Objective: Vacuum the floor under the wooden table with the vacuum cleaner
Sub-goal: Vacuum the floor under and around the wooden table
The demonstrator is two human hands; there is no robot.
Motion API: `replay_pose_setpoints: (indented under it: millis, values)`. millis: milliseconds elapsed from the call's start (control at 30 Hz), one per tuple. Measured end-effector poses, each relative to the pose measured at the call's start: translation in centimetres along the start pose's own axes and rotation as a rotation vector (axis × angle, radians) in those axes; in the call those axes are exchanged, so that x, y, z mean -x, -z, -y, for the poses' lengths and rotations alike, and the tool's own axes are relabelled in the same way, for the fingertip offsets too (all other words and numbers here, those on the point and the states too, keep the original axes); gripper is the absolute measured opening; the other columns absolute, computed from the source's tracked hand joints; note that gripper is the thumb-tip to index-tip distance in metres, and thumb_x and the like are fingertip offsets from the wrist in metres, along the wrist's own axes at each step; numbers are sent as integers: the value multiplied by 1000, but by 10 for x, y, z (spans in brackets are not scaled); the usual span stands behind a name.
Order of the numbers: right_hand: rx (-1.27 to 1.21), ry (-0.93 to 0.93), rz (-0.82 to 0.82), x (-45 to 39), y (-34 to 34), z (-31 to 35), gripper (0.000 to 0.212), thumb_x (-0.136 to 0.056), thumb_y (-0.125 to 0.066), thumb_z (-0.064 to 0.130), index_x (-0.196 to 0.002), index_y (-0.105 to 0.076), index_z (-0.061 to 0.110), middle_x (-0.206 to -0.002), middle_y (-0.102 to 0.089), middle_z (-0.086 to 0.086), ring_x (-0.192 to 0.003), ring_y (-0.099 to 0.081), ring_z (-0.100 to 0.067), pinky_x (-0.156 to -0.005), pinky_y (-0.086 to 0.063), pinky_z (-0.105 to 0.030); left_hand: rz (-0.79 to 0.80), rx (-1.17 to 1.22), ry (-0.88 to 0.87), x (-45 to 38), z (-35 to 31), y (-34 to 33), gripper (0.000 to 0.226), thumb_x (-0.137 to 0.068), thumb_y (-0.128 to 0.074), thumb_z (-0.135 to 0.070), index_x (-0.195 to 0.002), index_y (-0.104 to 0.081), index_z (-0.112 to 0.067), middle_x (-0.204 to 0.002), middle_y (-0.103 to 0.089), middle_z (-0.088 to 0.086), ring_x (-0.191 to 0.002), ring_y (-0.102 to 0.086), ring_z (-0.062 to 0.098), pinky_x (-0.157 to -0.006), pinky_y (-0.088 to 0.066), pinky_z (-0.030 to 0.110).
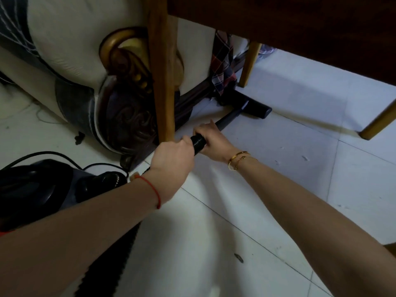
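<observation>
Both hands wrap the black ribbed hose (198,142): left hand (171,157) behind, right hand (211,139) ahead. The floor nozzle (249,106) sits under the wooden table (300,22), beside the sofa base (128,116); open white tile floor (300,146) lies rightward.

Bare forearms, no sleeves. Left wrist: thin red string bracelet (155,190). Right wrist: gold bangle (235,157) plus fine gold chain (244,160) just beside it.
</observation>
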State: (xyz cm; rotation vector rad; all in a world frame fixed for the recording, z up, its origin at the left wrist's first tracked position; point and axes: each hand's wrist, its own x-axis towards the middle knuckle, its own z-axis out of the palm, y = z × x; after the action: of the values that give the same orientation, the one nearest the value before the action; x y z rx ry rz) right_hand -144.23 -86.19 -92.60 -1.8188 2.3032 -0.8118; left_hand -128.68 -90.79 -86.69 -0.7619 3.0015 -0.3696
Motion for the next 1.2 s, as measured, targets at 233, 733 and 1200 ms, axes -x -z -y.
replay_pose_setpoints:
  millis: [233,733,1200]
  values:
    - [168,-157,128,-26,13,-48,19,-84,-64,21,-81,-46,14,-88,-44,-3,-99,-44,-27,-93,-27,-30,-14,-11,39,-58,-26,-17,33,-92,-53,-15,-120,-43,-1,-104,-64,10,-91,-66,25,-59,-38,32]
    - [96,-132,91,-32,13,-28,17,-88,-62,21,-86,-53,7,-94,-50,-6,-92,-34,-16,-73,-20,-25,-59,-5,38,-51,-7,-13,30,-95,-50,-22,-118,-42,-4,-101,-65,8,-87,-67,25,-56,-38,32]
    - [61,19,110,-29,-19,33,21,-80,-69,17,-84,-49,15,-89,-56,-9,-88,-48,-21,-107,-25,-46,-67,-59,49,18,30,-9,26,-98,-46,-24,-117,-41,-7,-101,-63,4,-85,-67,20,-58,-37,28]
